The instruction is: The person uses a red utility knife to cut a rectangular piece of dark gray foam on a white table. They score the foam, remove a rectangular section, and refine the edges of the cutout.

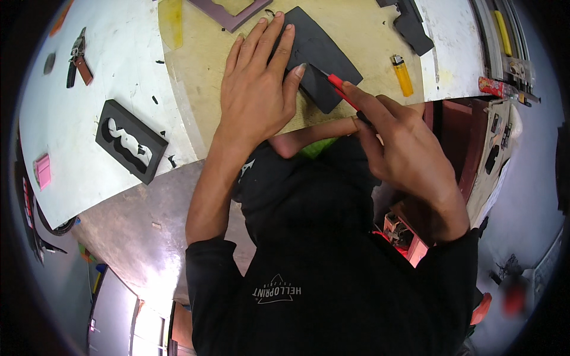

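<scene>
Near the counter's [119, 35] front edge, left, lies a matte black block [136, 129] with a scalloped cutout. The left hand [258, 89] lies flat, fingers slightly spread, partly hiding a smooth dark slab [323, 50] at front middle. The right hand [404, 130] pinches a red-handled cutter [336, 80]; whether its tip touches is unclear.

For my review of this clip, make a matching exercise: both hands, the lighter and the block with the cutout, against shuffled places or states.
1. Left hand
2. Right hand
3. Lighter
4. Block with a scalloped cutout

A. On the white surface, at the picture's left
B. Holding a red tool
C. Yellow, lying right of the dark sheet
D. Laid partly over the dark sheet

Pairs: 1-D, 2-B, 3-C, 4-A
</scene>
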A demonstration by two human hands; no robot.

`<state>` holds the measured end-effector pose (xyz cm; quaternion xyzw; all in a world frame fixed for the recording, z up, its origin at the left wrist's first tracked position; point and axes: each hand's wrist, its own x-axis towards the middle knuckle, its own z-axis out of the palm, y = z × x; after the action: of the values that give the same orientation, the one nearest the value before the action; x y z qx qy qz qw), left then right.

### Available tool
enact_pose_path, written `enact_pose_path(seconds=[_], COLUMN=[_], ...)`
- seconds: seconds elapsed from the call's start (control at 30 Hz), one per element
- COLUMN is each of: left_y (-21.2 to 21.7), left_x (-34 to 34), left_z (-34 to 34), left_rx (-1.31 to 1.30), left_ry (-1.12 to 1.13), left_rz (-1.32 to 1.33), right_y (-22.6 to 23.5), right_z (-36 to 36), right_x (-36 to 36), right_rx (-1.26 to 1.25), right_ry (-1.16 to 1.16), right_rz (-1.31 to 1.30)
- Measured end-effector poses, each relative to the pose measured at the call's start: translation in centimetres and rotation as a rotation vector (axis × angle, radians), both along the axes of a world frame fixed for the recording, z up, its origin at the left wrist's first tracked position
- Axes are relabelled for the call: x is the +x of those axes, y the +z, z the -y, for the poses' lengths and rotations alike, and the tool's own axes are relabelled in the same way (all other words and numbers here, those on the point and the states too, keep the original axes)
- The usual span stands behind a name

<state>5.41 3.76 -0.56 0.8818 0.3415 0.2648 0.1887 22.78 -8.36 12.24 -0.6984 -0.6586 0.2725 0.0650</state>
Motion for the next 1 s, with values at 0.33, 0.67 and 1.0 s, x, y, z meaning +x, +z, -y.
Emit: enact_pose_path(seconds=[0.33, 0.67, 1.0], left_y=[-0.6, -0.4, -0.4], left_x=[0.1, 0.2, -0.3], left_z=[0.0, 0.2, 0.4], left_rx=[0.017, -0.004, -0.001], left_ry=[0.041, 0.063, 0.065], left_rz=[0.057, 0.048, 0.019], right_y=[3.8, 4.6, 8.0], right_z=[-2.0, -3.5, -0.9], right_x=[0.1, 1.3, -0.4], right_rx=[-0.194, -0.174, 0.025], right_ry=[0.048, 0.247, 0.065], right_rz=[0.025, 0.061, 0.099])
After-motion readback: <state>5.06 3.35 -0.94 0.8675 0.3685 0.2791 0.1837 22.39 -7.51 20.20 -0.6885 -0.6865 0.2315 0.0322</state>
